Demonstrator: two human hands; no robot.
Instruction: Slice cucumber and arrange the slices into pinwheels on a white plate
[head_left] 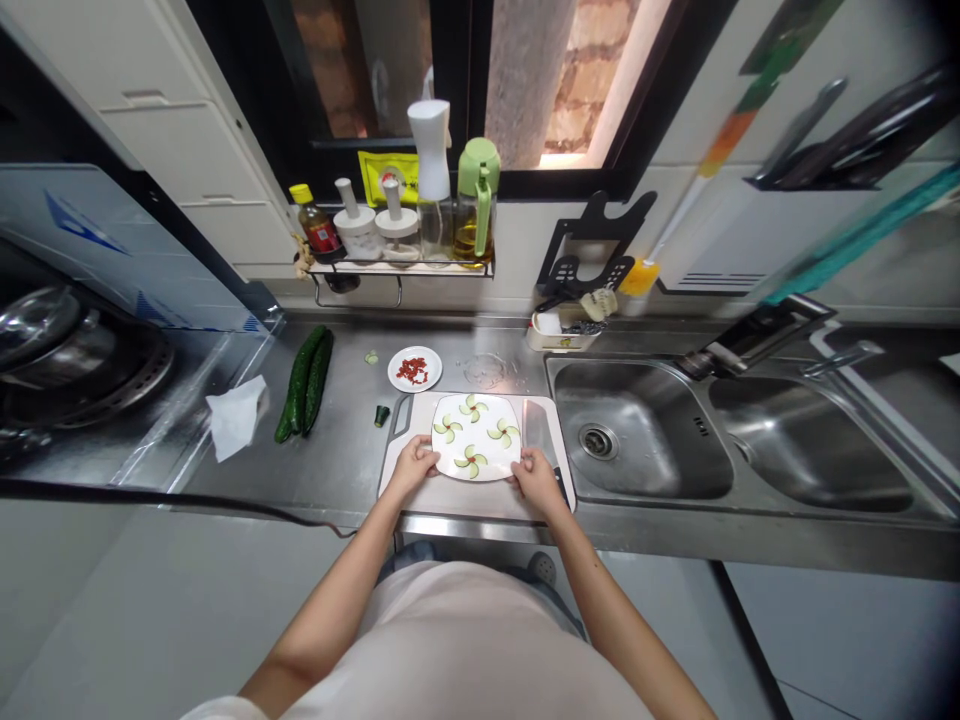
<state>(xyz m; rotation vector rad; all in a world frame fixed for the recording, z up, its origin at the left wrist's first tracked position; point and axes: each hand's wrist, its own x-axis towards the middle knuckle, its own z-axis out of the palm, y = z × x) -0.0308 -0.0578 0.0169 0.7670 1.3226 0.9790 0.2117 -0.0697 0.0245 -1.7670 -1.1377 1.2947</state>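
Observation:
Both my hands grip a white square plate (pixel 476 411) by its near corners, over the cutting board (pixel 420 500). My left hand (pixel 414 466) pinches the left corner and my right hand (pixel 538 480) the right one. Several pinwheels of pale green cucumber slices (pixel 472 461) with red bits at their centres are laid out on the plate. Behind it, a small white dish (pixel 394 372) holds chopped red pieces (pixel 412 371). A dark green cucumber end (pixel 382 415) lies left of the board. A knife blade (pixel 537 425) rests on the board's right side.
Cucumbers (pixel 307 382) and a white paper towel (pixel 235 418) lie on the steel counter to the left. A double sink (pixel 645 480) is on the right. Above, a wall rack (pixel 405 267) carries seasoning jars and an oil bottle (pixel 475 200). A pot (pixel 52 335) stands on the stove far left.

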